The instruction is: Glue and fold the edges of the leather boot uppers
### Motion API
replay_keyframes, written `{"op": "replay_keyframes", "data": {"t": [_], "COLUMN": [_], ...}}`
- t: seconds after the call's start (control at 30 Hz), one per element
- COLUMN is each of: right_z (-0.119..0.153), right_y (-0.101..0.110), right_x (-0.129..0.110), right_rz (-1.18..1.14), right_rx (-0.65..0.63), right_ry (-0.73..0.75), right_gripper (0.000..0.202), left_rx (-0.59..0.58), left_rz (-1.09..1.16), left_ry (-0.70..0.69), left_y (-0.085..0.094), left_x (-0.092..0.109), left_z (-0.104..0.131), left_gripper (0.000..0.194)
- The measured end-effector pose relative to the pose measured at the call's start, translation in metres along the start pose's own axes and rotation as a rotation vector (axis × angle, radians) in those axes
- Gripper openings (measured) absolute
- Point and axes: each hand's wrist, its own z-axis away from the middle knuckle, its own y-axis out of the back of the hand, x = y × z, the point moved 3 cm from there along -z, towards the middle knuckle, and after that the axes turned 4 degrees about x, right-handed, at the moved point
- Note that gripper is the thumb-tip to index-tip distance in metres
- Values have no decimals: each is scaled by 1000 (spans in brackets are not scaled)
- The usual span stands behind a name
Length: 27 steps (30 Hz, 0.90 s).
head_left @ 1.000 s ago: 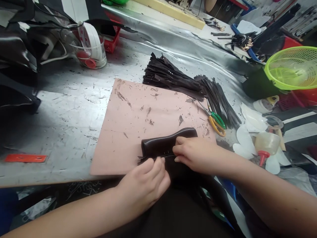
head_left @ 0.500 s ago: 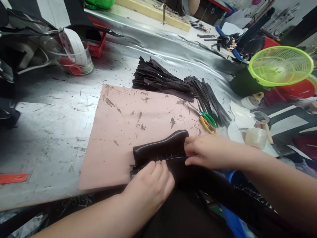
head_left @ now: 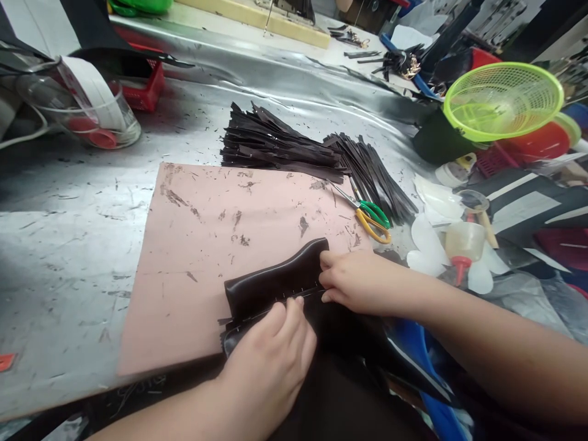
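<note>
A dark, glossy leather-like piece (head_left: 271, 278) lies folded at the near edge of a pink board (head_left: 202, 245). Small white marks run in a row along its fold. My left hand (head_left: 275, 346) is closed on the near layer, fingertips pressed at the marked line. At the right end of the fold, my right hand (head_left: 346, 282) pinches the piece between thumb and fingers. Dark strips poke out at its left end. Beyond the right hand lie scissors (head_left: 367, 214) with green and yellow handles.
Two bundles of dark strips (head_left: 280, 144) lie behind the board. A clear jar (head_left: 101, 116) lies at the left, near a red basket (head_left: 151, 86). To the right are a lime-green colander (head_left: 503, 101) and a glue bottle (head_left: 463, 242) with a red tip.
The view has shifted, so the board and bundles appear further left. Both hands keep their hold on the dark piece, with little movement along the fold.
</note>
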Motion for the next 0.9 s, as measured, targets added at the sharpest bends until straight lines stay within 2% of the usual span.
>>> {"op": "replay_keyframes", "data": {"t": [0.13, 0.23, 0.33, 0.4, 0.5, 0.63, 0.73, 0.9], "right_z": [-5, 1, 17, 30, 45, 54, 54, 54], "right_y": [0, 2, -2, -10, -26, -48, -58, -67], "right_x": [-4, 0, 16, 28, 37, 32, 30, 34], "right_rz": [39, 13, -128, -261, -446, -608, -641, -617], "right_rx": [40, 80, 61, 91, 230, 426, 556, 683], "right_ry": [-18, -49, -77, -135, -211, -215, -197, -183], "right_gripper": [24, 26, 30, 28, 18, 12, 15, 13], "left_rx": [-59, -44, 3, 11, 21, 9, 21, -16], "left_rz": [-4, -2, 26, 40, 56, 54, 59, 76], "left_ry": [21, -16, -27, -18, -5, -9, -17, -41], "left_y": [-1, -5, -9, -11, -13, -15, -15, -15], "left_x": [10, 14, 13, 11, 11, 13, 13, 11], "left_z": [-14, -21, -23, -22, -22, -25, -29, -32], "left_gripper": [50, 49, 44, 44, 43, 40, 38, 45]}}
